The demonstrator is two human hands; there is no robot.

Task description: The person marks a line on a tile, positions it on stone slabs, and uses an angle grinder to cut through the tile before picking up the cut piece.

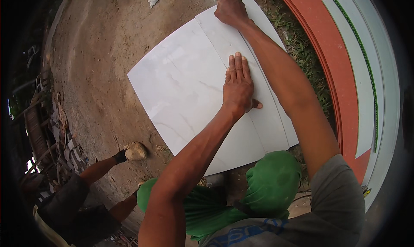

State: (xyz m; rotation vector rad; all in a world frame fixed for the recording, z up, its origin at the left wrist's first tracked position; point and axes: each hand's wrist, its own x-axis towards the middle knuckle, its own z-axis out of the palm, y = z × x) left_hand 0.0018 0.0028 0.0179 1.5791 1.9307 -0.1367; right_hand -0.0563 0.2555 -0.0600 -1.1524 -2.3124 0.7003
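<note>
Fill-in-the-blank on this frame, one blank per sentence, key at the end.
1. The left hand rests palm ____ on the marbled surface.
2. The wearer's knees are clothed in ____.
3. The right hand is ____ from those knees than the left hand.
4. The crumpled scrap on the bare ground is ____ in colour.

Missing: down; green; farther; white

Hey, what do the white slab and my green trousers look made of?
White slab: probably glazed ceramic, perhaps plastic, smooth with a soft sheen and grey marble-like veins. Green trousers: matte cloth, judging by the soft folds; which fibre, I can't tell.
</note>
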